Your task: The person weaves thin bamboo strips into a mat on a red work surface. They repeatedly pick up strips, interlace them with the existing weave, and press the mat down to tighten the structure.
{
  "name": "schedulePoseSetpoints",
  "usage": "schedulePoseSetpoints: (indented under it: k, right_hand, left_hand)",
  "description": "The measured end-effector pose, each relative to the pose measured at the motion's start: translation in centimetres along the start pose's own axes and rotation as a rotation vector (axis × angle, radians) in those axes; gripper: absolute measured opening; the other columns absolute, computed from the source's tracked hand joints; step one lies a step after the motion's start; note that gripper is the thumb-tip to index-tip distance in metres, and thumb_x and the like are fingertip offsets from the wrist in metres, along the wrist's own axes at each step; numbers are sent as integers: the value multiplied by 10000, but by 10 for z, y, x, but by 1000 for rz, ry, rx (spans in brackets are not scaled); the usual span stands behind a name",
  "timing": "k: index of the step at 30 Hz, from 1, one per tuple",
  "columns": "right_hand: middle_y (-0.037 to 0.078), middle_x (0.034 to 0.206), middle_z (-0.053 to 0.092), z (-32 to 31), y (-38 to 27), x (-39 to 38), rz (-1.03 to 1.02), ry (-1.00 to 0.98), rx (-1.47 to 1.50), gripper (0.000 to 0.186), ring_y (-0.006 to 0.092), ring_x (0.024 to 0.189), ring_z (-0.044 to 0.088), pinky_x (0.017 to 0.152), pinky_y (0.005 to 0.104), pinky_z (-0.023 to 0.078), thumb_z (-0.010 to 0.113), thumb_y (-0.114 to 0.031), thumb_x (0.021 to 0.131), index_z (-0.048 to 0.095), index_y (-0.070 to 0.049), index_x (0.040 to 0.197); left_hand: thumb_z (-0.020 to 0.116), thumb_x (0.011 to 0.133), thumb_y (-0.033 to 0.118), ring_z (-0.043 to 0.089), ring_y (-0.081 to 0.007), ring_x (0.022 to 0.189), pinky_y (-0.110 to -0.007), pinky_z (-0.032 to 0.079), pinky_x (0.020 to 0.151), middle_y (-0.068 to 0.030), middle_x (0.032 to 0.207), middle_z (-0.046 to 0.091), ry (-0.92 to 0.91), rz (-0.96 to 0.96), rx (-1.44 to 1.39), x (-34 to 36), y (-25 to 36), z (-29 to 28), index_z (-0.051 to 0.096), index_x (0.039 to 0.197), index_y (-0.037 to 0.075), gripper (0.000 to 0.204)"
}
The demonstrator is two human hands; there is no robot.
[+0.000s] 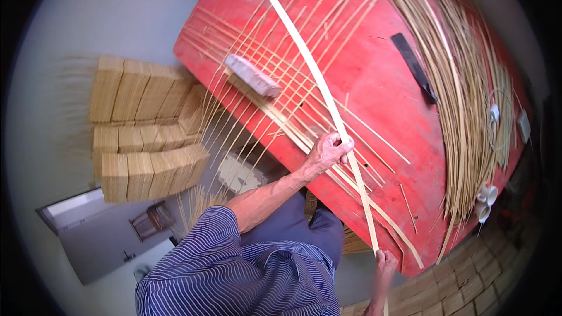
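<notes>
The lower edge cuts off the right forearm and the tail of the strip at five o'clock; the right hand is slightly blurred, its fingers partly hidden. The left hand covers a bit of strip. The upper edge crops the table and bundle at one. At seven, the shirt runs off.

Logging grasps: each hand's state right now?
Left hand: closed, holding the long pale strip.
Right hand: closed, holding the same strip.
</notes>
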State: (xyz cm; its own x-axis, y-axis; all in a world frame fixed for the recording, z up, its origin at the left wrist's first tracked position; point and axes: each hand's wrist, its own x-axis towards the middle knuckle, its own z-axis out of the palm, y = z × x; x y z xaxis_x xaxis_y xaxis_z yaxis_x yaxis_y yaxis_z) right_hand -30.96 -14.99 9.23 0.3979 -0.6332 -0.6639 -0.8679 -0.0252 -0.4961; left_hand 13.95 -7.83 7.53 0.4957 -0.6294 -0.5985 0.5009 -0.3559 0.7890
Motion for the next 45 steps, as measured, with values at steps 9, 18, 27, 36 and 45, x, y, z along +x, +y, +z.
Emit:
schedulePoseSetpoints:
  k: [9,18,27,36,45]
  right_hand:
    - [249,783,613,-63,96,73,-123,-35,-758,212,443,752,592,659,533,443,683,-192,851,645,16,842]
    - [225,1083,650,158,-249,115,-489,-304,-96,346,372,987,646,856,430,500,641,-180,929,610,7,1218]
    - [128,673,648,275,-269,148,-363,-427,-164,259,216,603,632,605,367,497,620,-224,953,668,13,861]
    - [60,648,638,287,-252,146,13,-740,-234,263,135,544,602,530,314,495,603,-210,949,675,21,847]
    - [75,617,606,322,-254,147,44,-796,-76,271,141,582,590,560,346,469,608,-218,945,686,19,839]
  left_hand:
    - [670,981,285,658,-111,620,-234,525,575,-78,739,694,326,-89,-283,-53,-89,-87,652,1038,-5,297]
    - [596,1025,300,667,-115,758,-281,543,694,-39,867,701,49,-305,-452,-79,-174,-44,672,1030,29,282]
    - [648,867,240,665,-227,775,-381,531,727,-167,818,691,-97,-309,151,-99,-187,-131,684,938,9,244]
    - [695,833,146,641,-424,887,-480,509,782,-227,906,644,451,85,862,-99,-217,-287,591,1012,-13,261]
    - [686,868,201,672,-405,848,-509,520,741,-190,859,686,197,-213,769,-124,-168,-298,617,1004,-8,259]
